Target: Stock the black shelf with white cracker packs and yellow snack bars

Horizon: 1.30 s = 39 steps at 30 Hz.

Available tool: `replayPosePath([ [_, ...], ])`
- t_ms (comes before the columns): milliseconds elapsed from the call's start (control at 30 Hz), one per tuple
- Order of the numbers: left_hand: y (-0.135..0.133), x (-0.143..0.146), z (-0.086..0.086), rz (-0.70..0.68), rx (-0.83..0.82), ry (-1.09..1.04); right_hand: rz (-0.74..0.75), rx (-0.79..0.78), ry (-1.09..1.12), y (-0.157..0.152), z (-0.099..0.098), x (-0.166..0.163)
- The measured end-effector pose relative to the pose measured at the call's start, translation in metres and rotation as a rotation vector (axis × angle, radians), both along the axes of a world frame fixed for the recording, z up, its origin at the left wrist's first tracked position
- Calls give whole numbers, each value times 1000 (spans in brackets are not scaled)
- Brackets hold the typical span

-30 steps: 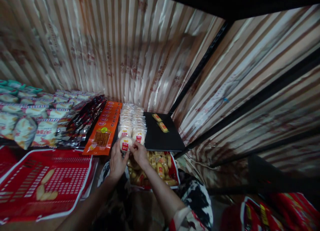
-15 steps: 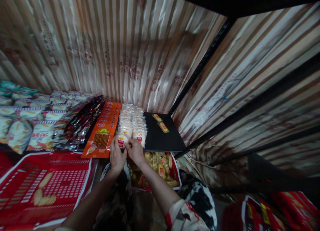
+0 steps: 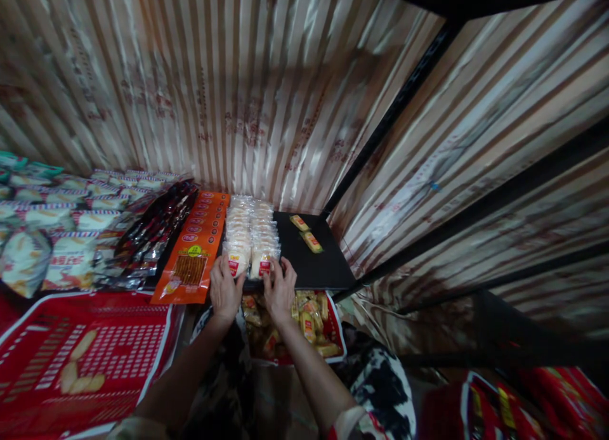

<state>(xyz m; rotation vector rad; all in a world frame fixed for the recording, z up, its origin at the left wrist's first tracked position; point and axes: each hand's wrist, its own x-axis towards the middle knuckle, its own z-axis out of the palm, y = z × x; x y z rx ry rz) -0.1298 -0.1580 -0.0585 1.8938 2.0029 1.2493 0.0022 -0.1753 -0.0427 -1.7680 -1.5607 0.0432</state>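
Observation:
Two rows of clear packets holding pale round cakes point(image 3: 250, 227) stand on a black shelf point(image 3: 314, 265). My left hand point(image 3: 224, 289) rests its fingers against the front packet of the left row point(image 3: 236, 261). My right hand point(image 3: 280, 286) presses spread fingers against the front packet of the right row point(image 3: 261, 262). Neither hand lifts a packet; both lie flat against the row fronts. Below my hands sits a red box point(image 3: 333, 326) full of small yellow-wrapped snacks.
Orange snack packs point(image 3: 195, 250), dark shiny packs point(image 3: 152, 234) and white-and-red bags point(image 3: 61, 237) fill the shelf to the left. Two small yellow bars point(image 3: 307, 232) lie on the bare right part. A red basket point(image 3: 80, 357) stands at lower left. Striped sheeting forms the back wall.
One second ago both hands pinched a cake packet in front of the rows. That packet now stands at the row front, and my hands have spread apart, one on each row.

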Motion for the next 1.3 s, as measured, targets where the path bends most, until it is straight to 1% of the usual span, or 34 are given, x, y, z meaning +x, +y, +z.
replayPosePath([
  [200, 1, 2, -2, -25, 1, -50, -5, -74, -21, 4, -17, 4],
  [433, 3, 3, -5, -36, 32, -67, 12, -141, -26, 12, -18, 4],
  [733, 4, 4, -5, -25, 8, -70, 52, -123, -34, 18, -16, 11],
  [900, 5, 3, -6, -31, 29, -67, 65, -97, -56, 24, -16, 14],
  [1067, 7, 5, -10, -45, 56, -104, 46, -92, -59, 25, -22, 12],
  [1300, 10, 10, -17, -50, 59, -102, 70, -58, -78, 25, -31, 14],
])
